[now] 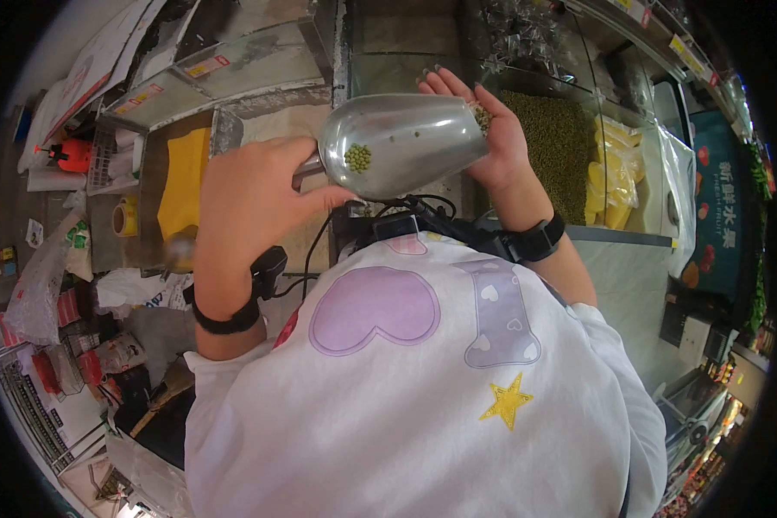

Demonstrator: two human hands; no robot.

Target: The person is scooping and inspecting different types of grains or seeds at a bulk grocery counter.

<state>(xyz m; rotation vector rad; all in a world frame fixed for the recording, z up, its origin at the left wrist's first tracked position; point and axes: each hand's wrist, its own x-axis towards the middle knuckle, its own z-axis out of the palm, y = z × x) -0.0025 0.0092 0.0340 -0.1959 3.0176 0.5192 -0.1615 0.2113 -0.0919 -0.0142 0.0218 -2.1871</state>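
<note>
My left hand [263,190] is closed around the short handle of a metal scoop [406,164], thumb along its near side. The scoop lies level in front of my chest, its mouth toward the right. A small heap of green beans [357,158] rests near its handle end, with a few loose ones farther along. At the scoop's mouth, my right hand [505,142] is open, palm up, fingers stretched out. Pale and brownish grains [481,117] show between the scoop's lip and this palm; the scoop hides part of them.
A glass-walled bin of green beans [544,138] is right of my right hand, with yellow bags [613,168] beside it. On the left are a bin with a yellow sheet [181,181], a tape roll [124,216] and a red spray bottle [71,155]. A black cable [319,237] hangs near my waist.
</note>
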